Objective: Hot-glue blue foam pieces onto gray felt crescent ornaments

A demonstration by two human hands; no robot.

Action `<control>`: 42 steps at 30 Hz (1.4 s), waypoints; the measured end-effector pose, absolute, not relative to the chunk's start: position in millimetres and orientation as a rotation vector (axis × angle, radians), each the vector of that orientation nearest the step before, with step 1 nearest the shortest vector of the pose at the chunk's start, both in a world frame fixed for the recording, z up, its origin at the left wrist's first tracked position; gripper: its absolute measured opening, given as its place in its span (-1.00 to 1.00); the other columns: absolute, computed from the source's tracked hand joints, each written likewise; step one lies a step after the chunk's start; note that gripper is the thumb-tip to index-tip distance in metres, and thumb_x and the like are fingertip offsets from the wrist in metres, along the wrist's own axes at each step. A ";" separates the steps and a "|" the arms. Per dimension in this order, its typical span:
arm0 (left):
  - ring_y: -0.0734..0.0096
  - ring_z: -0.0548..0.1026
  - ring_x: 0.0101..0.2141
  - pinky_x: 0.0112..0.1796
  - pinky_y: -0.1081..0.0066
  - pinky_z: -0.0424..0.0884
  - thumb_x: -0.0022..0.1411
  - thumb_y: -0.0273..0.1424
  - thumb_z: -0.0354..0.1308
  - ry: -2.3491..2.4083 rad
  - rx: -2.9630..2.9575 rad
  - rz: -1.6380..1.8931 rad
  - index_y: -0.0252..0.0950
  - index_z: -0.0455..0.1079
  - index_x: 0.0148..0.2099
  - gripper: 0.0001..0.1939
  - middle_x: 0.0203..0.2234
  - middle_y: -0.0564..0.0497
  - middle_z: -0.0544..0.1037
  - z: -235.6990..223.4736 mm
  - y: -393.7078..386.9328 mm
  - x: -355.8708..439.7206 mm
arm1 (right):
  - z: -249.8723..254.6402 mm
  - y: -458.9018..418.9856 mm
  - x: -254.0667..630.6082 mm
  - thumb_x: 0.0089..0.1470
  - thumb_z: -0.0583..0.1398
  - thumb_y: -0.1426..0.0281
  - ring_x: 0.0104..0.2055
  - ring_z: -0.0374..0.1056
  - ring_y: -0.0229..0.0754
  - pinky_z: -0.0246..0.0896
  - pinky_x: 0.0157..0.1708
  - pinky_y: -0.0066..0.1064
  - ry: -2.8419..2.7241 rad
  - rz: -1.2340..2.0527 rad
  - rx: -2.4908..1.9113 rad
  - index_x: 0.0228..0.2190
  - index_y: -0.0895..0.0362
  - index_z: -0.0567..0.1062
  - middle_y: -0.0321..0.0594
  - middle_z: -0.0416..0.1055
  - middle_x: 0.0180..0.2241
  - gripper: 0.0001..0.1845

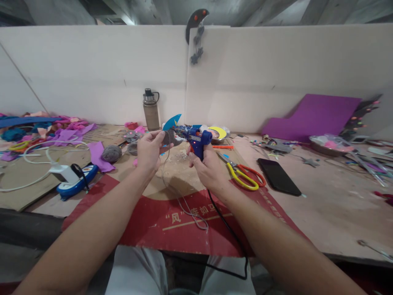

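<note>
The right hand (207, 164) in front of me is wrapped around the handle of a blue hot glue gun (199, 144), and just left of that gun the left hand (150, 149) pinches a blue cutout (172, 122) partly covered in grey yarn (168, 138). Scissors (242, 174) with yellow and orange handles lie to the gun's right, a black smartphone (278, 176) farther right.

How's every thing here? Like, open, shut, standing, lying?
Blue glue gun: gripped in right hand
Blue curved piece with grey yarn: pinched in left hand
Yellow-and-orange-handled metal scissors: lying, unclear if shut
Black rectangular phone: lying flat, screen dark
Tall smoky bottle: upright, dark lid on
Round grey yarn ball: wound up
White box charger: plugged into blue power strip
</note>
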State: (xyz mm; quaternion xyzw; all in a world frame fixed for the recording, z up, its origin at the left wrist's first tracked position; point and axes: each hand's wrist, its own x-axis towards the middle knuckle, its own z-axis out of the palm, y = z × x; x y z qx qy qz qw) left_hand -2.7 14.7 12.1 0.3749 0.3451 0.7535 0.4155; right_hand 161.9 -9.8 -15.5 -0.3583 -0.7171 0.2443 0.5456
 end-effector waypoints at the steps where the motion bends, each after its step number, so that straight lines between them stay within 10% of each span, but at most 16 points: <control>1: 0.66 0.37 -0.58 -0.35 0.36 0.60 -0.01 -0.44 0.33 0.873 0.941 1.891 -0.36 0.42 -0.40 -0.85 -0.56 0.13 0.45 12.8 14.1 -2.5 | -15.6 -9.9 161.8 0.12 0.09 0.40 -0.33 0.28 -0.16 0.24 -0.31 -0.25 -1.700 0.574 -0.850 -0.22 0.07 0.31 -0.21 0.35 -0.31 -0.86; 42: 0.58 0.44 -0.55 -0.35 0.34 0.59 -0.02 -0.42 0.32 0.900 0.939 1.880 -0.34 0.42 -0.38 -0.84 -0.51 0.09 0.50 12.8 13.9 -1.5 | -18.9 -15.5 156.7 0.14 0.11 0.38 -0.43 0.26 -0.21 0.21 -0.37 -0.27 -1.671 0.614 -0.849 -0.22 0.05 0.30 -0.26 0.34 -0.36 -0.88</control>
